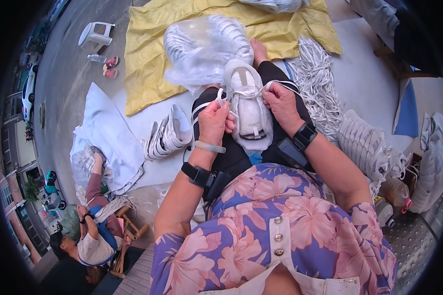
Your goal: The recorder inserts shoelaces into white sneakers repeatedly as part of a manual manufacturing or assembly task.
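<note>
A white sneaker lies on my lap, toe pointing away, with a white shoelace strung across its upper part. My left hand is closed on the lace's left end beside the shoe. My right hand pinches the lace's right end against the shoe's right side. Both wrists wear black bands with small devices. My dark trousers show under the shoe.
A clear plastic bag of white shoes lies on a yellow sheet ahead. A pile of white laces sits to the right, stacked white shoes further right. Another pair of shoes lies left. A seated person works at lower left.
</note>
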Available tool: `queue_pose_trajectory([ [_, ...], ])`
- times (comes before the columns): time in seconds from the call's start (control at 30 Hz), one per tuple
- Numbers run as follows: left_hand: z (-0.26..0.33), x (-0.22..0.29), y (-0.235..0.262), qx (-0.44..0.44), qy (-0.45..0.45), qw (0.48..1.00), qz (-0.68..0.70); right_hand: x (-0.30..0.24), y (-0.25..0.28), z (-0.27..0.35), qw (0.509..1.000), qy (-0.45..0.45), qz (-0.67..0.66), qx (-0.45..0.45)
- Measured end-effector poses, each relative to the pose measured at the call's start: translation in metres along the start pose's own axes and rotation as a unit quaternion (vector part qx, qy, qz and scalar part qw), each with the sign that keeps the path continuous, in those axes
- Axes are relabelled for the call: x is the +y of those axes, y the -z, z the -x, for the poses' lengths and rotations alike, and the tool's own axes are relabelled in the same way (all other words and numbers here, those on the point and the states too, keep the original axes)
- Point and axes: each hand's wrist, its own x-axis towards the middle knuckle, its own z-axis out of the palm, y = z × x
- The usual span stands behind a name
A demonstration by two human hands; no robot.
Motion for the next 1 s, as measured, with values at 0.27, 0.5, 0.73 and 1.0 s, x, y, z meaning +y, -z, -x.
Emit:
queue_pose_trajectory([
  [0.27,-0.013,-0.002,-0.002,0.033,-0.039,0.998,0.039,0.002,-0.004,-0.001,0.952,0.164,0.258,0.014],
  [0.5,-0.03,-0.008,-0.005,0.071,-0.079,0.994,0.013,-0.002,0.007,0.009,0.967,0.106,0.232,-0.017],
  [0.73,-0.032,-0.006,-0.01,0.091,-0.084,0.992,0.007,-0.004,0.008,0.011,0.963,0.109,0.247,-0.016],
  [1.0,-0.037,-0.011,-0.007,0.071,-0.072,0.995,-0.001,-0.002,0.008,0.011,0.969,0.1,0.225,-0.02],
])
